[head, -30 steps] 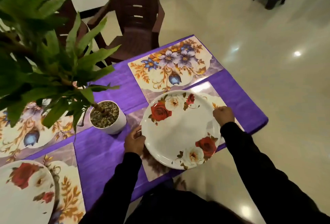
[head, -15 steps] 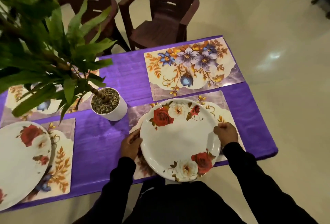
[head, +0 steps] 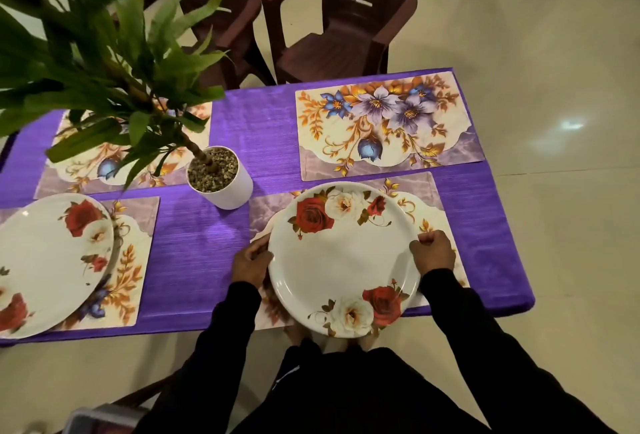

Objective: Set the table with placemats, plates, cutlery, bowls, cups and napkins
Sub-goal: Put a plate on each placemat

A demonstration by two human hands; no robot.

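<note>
A white plate with red and cream roses (head: 346, 257) sits over the near right floral placemat (head: 429, 201), its near rim reaching past the table edge. My left hand (head: 251, 262) grips its left rim and my right hand (head: 433, 253) grips its right rim. A second rose plate (head: 52, 260) lies on the near left placemat (head: 135, 260). Two more flowered placemats lie bare, one at the far right (head: 388, 125) and one at the far left (head: 86, 170), partly behind leaves.
A purple cloth (head: 207, 236) covers the table. A white pot (head: 225, 179) with a tall leafy plant (head: 104, 63) stands mid-table. Two dark brown plastic chairs (head: 346, 25) stand behind the table. Glossy tiled floor lies to the right.
The plate, held by both hands, has come nearer the table's front edge over the near right placemat. The camera view has swung left, showing more of the left plate.
</note>
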